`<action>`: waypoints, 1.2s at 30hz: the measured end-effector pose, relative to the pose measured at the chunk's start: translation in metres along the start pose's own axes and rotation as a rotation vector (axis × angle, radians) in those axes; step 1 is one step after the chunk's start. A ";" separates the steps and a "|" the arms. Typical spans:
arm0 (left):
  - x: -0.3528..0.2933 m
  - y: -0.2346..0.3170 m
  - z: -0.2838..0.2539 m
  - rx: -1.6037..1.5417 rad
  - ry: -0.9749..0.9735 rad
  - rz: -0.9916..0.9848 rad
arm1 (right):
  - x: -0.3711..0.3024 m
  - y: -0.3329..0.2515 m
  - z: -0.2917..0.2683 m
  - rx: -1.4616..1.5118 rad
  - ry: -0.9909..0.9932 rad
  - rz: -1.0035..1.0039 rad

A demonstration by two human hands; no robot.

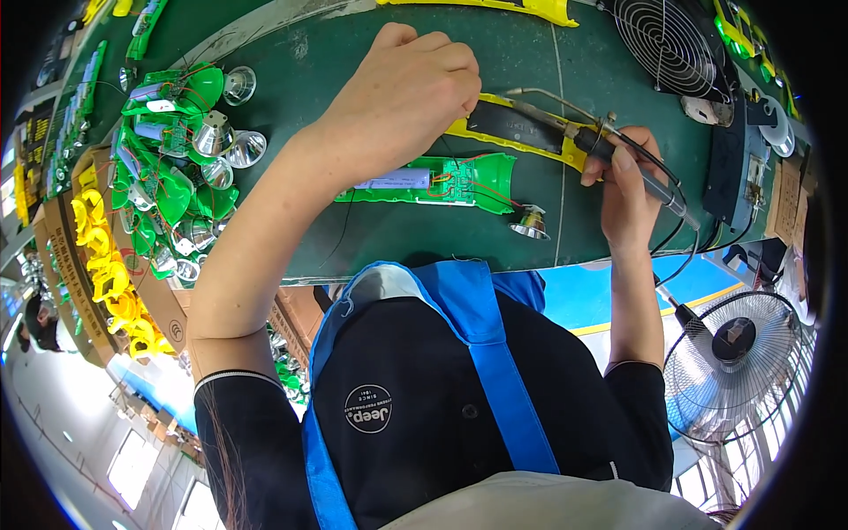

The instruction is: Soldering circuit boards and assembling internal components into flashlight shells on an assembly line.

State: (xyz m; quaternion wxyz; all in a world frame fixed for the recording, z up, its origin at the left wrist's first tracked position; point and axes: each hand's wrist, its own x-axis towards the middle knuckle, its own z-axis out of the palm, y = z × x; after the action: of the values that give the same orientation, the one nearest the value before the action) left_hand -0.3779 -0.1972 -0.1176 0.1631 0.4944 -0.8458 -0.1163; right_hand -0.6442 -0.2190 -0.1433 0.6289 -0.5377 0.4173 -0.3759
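Note:
My right hand (629,181) grips a soldering iron (583,139) with a thin metal feed tube and black cables along it. The iron's tip points left, over a yellow half shell (495,132) with a dark inner strip. At that shell's left end is my left hand (415,84), its fingers curled closed; whatever they pinch is hidden beneath them. Nearer to me lies a green half shell (490,181) with a purple-white battery (402,179), a small circuit board and red wires. The wires lead to a silver cone reflector (530,223) on the table.
Green shells (172,190) with reflectors are heaped at left, next to a cardboard box (132,309) with yellow rings (110,278). A black-grilled fan (667,44) stands far right, beside a dark box-shaped device (738,177). A larger fan (733,344) is right, beyond the green table (424,238).

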 end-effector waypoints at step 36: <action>-0.028 0.057 0.018 -0.116 0.285 -0.100 | 0.008 0.012 0.010 -0.139 0.231 -0.517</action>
State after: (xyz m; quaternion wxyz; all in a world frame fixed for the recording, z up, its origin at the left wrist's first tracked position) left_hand -0.4172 -0.1445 -0.1181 0.3040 0.5370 -0.7803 -0.1016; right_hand -0.6316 -0.2209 -0.1556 0.4223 -0.6215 0.3601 -0.5529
